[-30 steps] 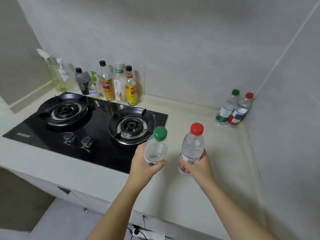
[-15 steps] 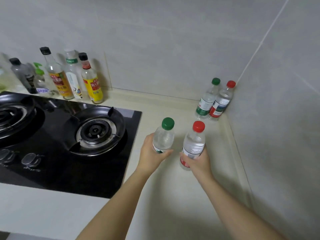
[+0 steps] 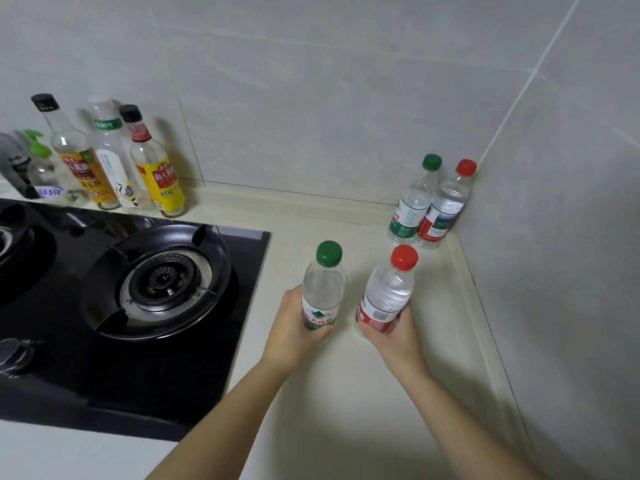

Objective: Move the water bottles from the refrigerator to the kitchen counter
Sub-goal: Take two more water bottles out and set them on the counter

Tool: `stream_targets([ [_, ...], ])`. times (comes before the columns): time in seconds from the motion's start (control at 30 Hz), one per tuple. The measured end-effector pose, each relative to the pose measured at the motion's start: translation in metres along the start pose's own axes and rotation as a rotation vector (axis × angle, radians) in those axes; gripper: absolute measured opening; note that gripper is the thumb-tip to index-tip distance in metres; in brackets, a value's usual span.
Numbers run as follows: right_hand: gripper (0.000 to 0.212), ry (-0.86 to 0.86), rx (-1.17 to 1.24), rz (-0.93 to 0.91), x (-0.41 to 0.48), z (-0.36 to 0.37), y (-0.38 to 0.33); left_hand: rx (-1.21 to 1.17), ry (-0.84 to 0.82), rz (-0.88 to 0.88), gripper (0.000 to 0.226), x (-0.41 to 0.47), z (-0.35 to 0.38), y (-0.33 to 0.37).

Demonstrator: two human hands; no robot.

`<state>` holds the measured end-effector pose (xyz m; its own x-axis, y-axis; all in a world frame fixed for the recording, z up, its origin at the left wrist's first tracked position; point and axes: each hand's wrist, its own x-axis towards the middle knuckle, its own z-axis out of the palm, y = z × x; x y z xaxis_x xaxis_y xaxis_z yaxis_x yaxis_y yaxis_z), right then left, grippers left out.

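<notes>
Held green bottle: I see the green-capped water bottle [image 3: 323,285] upright over the counter [image 3: 346,403], just right of the hob's edge. Its base is hidden by the hand, so I cannot tell whether it touches the surface.
Left grip: my left grip [image 3: 294,329] is wrapped round that bottle at its green label, with the thumb across the front.
Held red bottle: the red-capped water bottle [image 3: 389,294] is just beside the green one but apart from it. It is tilted slightly, its cap leaning right toward the corner.
Right grip: my right grip [image 3: 398,337] clasps its lower part at the red label.
Corner pair: a green-capped corner bottle [image 3: 412,206] and a red-capped corner bottle [image 3: 445,209] stand upright on the counter, touching each other. They sit where the two tiled walls meet, the red one nearest the right wall.
Counter: cream, with a raised lip along both walls.
Hob: a black glass gas hob [image 3: 156,375] is set into the counter on the left. Its burner [image 3: 162,282] is the part nearest the held bottles.
Condiments: a row of sauce bottles [image 3: 104,164] stands against the back wall behind the hob. Several have yellow labels and black caps.
</notes>
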<state>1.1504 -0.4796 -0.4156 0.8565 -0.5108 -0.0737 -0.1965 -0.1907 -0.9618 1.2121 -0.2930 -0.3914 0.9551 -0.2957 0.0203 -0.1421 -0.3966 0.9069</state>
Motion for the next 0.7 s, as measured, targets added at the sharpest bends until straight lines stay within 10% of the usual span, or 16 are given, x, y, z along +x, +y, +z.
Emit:
stream_targets([
  [0.27, 0.043, 0.143, -0.425, -0.049, 0.010, -0.001, 0.010, 0.189, -0.005, -0.056, 0.047, 0.028, 0.009, -0.007],
  [0.7, 0.044, 0.263, -0.477, -0.102, 0.129, 0.002, 0.007, 0.184, 0.037, -0.012, 0.045, 0.143, 0.051, 0.002],
])
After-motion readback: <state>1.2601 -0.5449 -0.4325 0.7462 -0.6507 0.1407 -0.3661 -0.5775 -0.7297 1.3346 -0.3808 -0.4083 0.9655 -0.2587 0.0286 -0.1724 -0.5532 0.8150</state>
